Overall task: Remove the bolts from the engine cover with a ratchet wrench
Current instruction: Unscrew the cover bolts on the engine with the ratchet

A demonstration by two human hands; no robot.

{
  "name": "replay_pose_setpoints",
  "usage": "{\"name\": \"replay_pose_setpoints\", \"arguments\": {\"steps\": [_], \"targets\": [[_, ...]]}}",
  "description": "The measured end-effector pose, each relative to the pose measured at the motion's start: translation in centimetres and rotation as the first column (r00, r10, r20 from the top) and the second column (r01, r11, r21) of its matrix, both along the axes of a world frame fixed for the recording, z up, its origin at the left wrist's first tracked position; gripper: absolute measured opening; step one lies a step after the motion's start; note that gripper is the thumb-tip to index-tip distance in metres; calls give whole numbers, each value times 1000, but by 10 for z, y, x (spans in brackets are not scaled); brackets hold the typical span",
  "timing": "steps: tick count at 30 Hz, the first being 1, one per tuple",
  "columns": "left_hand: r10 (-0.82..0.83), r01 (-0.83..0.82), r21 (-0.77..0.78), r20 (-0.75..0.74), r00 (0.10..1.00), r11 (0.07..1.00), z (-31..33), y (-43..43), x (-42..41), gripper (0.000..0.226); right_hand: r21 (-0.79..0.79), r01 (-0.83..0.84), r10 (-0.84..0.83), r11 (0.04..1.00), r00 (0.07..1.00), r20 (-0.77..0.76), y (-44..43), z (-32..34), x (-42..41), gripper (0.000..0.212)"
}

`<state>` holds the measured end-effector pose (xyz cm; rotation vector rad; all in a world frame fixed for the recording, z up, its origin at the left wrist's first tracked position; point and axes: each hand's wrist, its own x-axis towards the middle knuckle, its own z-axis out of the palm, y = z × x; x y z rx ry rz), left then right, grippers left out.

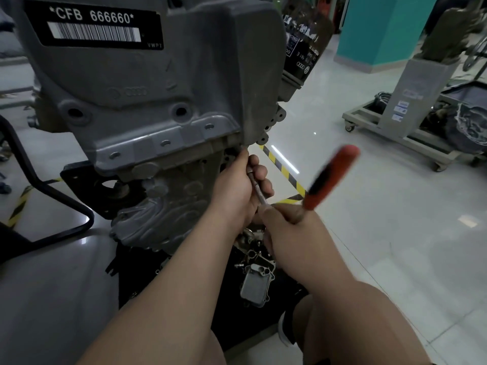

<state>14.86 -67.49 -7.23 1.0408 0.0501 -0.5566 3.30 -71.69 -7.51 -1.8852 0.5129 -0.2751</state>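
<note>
a: where's the ratchet wrench (pixel 329 177)?
b: blurred red handle up right; its shaft (pixel 257 188) reaches the lower right corner of the engine cover (pixel 158 88).
a: hands?
b: left hand (pixel 237 191) wraps the shaft, right hand (pixel 287 219) clenches the handle's base.

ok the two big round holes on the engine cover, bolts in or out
Out, it seems: the left hole and right hole in the engine cover both show dark, empty bores, no bolt head.

Left grip (pixel 237 188), right grip (pixel 284 219), forearms (pixel 171 285) bare; dark shoe (pixel 287 326), pale sole
</note>
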Motion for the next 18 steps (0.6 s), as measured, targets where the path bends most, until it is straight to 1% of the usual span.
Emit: {"name": "replay_pose_setpoints", "arguments": {"steps": [1, 2, 3, 5, 7, 8, 9, 11, 13, 14, 16, 18], "targets": [[-14, 14, -33, -15, 1000, 999, -2, 1, 2, 38, 244, 17, -29, 970, 999, 46, 6, -7, 0, 38], [-18, 17, -25, -24, 1000, 1000, -3, 4, 3, 37, 445, -4, -32, 896, 997, 75, 12, -12, 1, 39], [-40, 39, -29, -35, 999, 999, -3, 6, 4, 37, 588, -49, -15, 808, 994, 104, 19, -16, 1, 40], [-63, 62, -35, -28, 998, 997, -5, 10, 3, 38, 783, -169, 19, 598, 980, 197, 26, -20, 2, 38], [-103, 102, -41, -16, 995, 994, -8, 12, 2, 39, 916, -259, 9, 305, 963, 269, 27, -22, 5, 34], [-112, 111, -33, -13, 994, 993, -9, 13, 2, 40, 945, -282, -6, 164, 958, 287, 26, -22, 6, 35], [-120, 120, -33, -8, 993, 992, -10, 14, 1, 40, 953, -299, -17, 45, 954, 300, 24, -23, 6, 36], [-136, 136, -7, 14, 991, 991, -11, 15, 1, 40, 937, -325, -27, -126, 946, 324, 20, -23, 5, 39], [-150, 149, 16, 44, 988, 989, -11, 16, 0, 39, 909, -344, -19, -234, 937, 350, 16, -22, 4, 39], [-158, 157, 23, 53, 986, 987, -11, 16, -1, 39, 899, -349, -14, -265, 934, 358, 14, -22, 4, 39], [-164, 162, 32, 69, 984, 986, -12, 17, -3, 38, 899, -336, -13, -282, 938, 346, 10, -22, 3, 41], [-166, 163, 45, 78, 983, 986, -13, 17, -5, 39, 912, -322, -12, -254, 944, 330, 5, -23, 3, 45]]}}
